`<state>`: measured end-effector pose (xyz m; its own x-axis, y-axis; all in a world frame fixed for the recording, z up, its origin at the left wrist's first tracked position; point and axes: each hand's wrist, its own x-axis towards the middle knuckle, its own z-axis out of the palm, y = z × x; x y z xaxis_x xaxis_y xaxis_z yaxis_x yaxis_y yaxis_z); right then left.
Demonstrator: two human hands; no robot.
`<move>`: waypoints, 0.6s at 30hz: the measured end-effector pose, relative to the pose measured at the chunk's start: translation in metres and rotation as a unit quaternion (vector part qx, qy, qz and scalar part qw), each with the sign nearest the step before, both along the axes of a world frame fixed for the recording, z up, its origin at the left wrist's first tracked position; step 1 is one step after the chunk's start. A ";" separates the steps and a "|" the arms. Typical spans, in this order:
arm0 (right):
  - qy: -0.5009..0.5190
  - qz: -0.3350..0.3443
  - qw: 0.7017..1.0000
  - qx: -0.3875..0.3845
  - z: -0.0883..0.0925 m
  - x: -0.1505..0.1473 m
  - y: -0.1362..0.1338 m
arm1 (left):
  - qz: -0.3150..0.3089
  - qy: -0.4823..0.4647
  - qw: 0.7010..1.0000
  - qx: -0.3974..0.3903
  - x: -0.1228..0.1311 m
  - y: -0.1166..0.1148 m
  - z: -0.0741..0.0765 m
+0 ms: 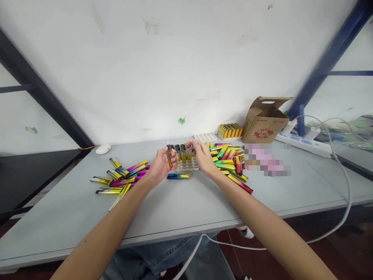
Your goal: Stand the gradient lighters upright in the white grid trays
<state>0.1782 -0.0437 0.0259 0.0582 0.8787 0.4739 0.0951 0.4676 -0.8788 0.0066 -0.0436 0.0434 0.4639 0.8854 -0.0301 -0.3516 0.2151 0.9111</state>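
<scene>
My left hand [163, 166] is closed around a slim amber-yellow tube with a dark top [169, 156], held upright-tilted by the front left of a pale tray with round holes [186, 166]. Several black-topped clear-yellow tubes [183, 153] stand in the tray's back rows, and holes show at its front. My right hand [202, 156] is over the tray's right side, thumb and fingers closed at the top of a black-topped tube [189, 152]; the fingertips are partly hidden. Just in front of the tray lies a blue-and-yellow shiny case [178, 176].
Shiny multicoloured cases lie in loose piles left [122, 173] and right [230, 161]. Behind are a white holed tray [205, 137], a tray of yellow tubes [230, 131], an open cardboard box [260, 126] and a power strip [305, 143]. A white cable [348, 194] hangs over the table edge.
</scene>
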 end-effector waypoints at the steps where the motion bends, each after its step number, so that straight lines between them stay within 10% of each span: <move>1: -0.001 0.000 1.000 0.001 0.000 0.000 0.000 | -0.003 -0.002 1.000 0.003 0.000 0.000 0.000; 18: -0.110 0.001 0.990 0.083 0.009 -0.008 -0.018 | -0.022 -0.017 0.997 0.074 0.010 -0.008 -0.007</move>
